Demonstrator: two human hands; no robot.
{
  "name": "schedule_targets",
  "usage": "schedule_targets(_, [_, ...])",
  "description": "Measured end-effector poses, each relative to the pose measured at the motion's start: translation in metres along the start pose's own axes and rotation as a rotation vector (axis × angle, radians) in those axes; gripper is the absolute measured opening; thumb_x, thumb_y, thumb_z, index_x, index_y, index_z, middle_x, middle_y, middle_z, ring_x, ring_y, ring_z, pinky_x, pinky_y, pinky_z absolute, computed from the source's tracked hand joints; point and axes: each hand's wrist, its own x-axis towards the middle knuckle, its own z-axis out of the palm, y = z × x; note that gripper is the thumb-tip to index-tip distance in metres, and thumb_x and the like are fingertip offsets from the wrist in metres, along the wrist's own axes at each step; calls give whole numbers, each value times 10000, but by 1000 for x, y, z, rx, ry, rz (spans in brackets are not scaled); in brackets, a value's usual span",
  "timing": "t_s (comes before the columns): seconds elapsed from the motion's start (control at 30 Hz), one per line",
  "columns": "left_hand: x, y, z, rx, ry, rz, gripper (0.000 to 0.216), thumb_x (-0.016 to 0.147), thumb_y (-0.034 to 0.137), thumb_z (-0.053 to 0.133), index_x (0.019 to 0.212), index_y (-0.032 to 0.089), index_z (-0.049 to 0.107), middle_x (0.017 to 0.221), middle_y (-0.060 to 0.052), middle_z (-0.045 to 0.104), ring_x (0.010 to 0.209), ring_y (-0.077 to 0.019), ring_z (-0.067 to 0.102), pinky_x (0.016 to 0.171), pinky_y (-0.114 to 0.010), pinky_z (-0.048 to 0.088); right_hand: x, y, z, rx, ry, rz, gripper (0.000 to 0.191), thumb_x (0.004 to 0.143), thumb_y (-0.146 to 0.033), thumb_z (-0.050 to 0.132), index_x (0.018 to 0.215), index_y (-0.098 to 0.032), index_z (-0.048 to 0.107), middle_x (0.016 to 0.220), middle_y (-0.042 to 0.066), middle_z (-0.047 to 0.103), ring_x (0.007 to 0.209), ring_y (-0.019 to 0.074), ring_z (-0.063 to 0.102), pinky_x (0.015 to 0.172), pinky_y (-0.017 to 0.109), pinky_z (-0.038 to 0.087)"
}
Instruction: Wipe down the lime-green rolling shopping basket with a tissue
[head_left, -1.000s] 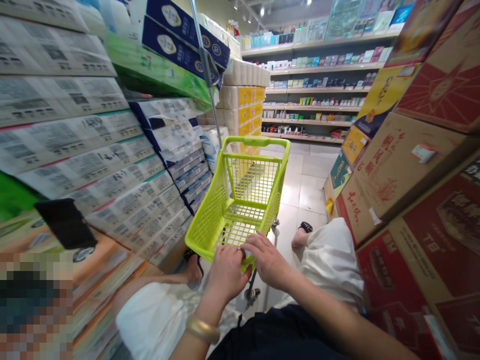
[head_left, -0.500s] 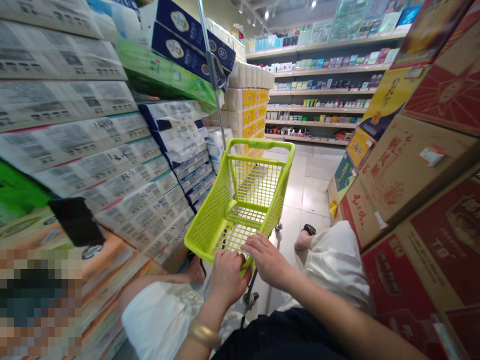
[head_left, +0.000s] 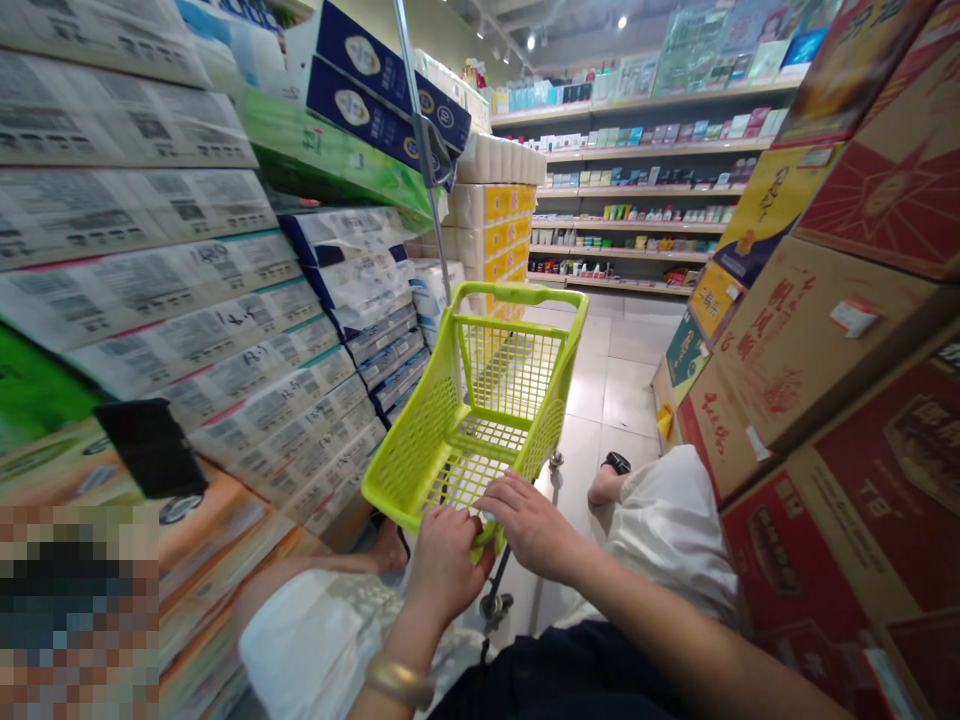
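The left hand is closed on the near rim of the cart, its fingers curled over the edge. The right hand lies just beside it on the same rim, palm down. Its fingers stretch loosely toward the left hand and touch the plastic, so it rests there open rather than clasping. A bracelet sits on the left wrist.

The cart is a lime-green basket of plastic mesh, tilted with its near edge low and its far end higher. It stands in the aisle straight ahead of the person, between the knees. A wheel shows under the near edge, just below the hands.

The legs, in white cloth, spread to either side of the cart. The right foot, in a dark sandal, rests on the tiled floor to the right of the cart. The left foot is by the cart's near left corner.

On the left, packs of paper goods are stacked into a wall close to the cart's side, with blue packs on top. A black flat thing lies against the lower packs. A pole rises behind the cart's far left corner. On the right, boxes of brown card printed in red are piled high. Beyond the cart stand rolls with yellow labels, and at the aisle's far end shelves carry rows of small goods.
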Motion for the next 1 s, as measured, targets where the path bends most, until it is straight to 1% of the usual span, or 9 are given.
schedule_targets(0.07, [-1, 0, -1, -5, 1, 2, 69, 750, 242, 578, 697, 203, 558, 716, -40, 619, 740, -202, 553, 765, -379, 389, 3, 9, -5, -20, -2, 10, 439, 808, -23, 461, 1192, -185, 601, 1086, 82, 625, 1100, 196, 530, 1084, 435, 399])
schedule_targets(0.2, [-1, 2, 0, -15, -10, -14, 87, 752, 242, 580, 677, 208, 554, 717, -39, 617, 742, -206, 546, 780, -389, 388, 10, 31, -10, -82, 67, 137, 516, 778, 29, 416, 1209, -191, 597, 1066, 87, 622, 1093, 210, 526, 1052, 468, 422])
schedule_targets(0.3, [0, 2, 2, -11, -8, -22, 74, 740, 234, 590, 682, 210, 551, 714, -38, 620, 744, -212, 552, 778, -390, 389, 7, 21, -4, -82, 91, 148, 485, 778, 21, 447, 1201, -167, 595, 1076, 99, 621, 1102, 220, 513, 1076, 482, 396])
schedule_targets(0.47, [-1, -1, 3, -1, -2, -1, 55, 750, 241, 582, 718, 200, 563, 723, -44, 623, 755, -217, 561, 770, -386, 392, 0, -4, 2, -25, 40, 16, 391, 814, -57, 522, 1178, -177, 600, 1053, 84, 626, 1076, 208, 528, 1081, 439, 395])
schedule_targets(0.53, [-1, -2, 2, -12, -15, -3, 60, 752, 239, 582, 711, 200, 561, 724, -42, 622, 757, -215, 556, 776, -387, 391, 2, 5, -2, -40, 30, 15, 413, 807, -32, 496, 1172, -190, 606, 1057, 78, 625, 1075, 203, 534, 1064, 430, 411])
schedule_targets(0.7, [-1, 1, 2, -21, -19, -13, 97, 774, 239, 559, 683, 206, 549, 721, -40, 615, 756, -211, 540, 791, -394, 385, 11, 37, -8, -112, 84, 160, 461, 780, 29, 436, 1159, -162, 616, 1064, 100, 625, 1082, 220, 524, 1051, 459, 420])
schedule_targets(0.8, [0, 2, 3, -20, -13, -14, 88, 753, 234, 577, 676, 205, 546, 714, -39, 613, 747, -208, 536, 783, -389, 384, 8, 26, -3, -93, 98, 160, 450, 780, 19, 461, 1164, -159, 613, 1064, 100, 624, 1079, 222, 519, 1079, 469, 389])
schedule_targets(0.9, [0, 1, 4, -12, -3, -9, 81, 748, 242, 588, 688, 200, 555, 710, -37, 614, 739, -205, 538, 776, -383, 382, 3, 6, 1, -37, 53, 68, 403, 809, -24, 499, 1166, -174, 609, 1046, 83, 628, 1054, 213, 524, 1074, 445, 394])
schedule_targets(1.0, [-1, -1, 3, -10, -8, -11, 76, 745, 240, 596, 691, 198, 561, 710, -33, 615, 748, -207, 541, 777, -379, 380, 5, 7, -3, -21, 28, -1, 380, 819, -28, 492, 1143, -179, 619, 1029, 79, 630, 1032, 211, 529, 1039, 426, 424])
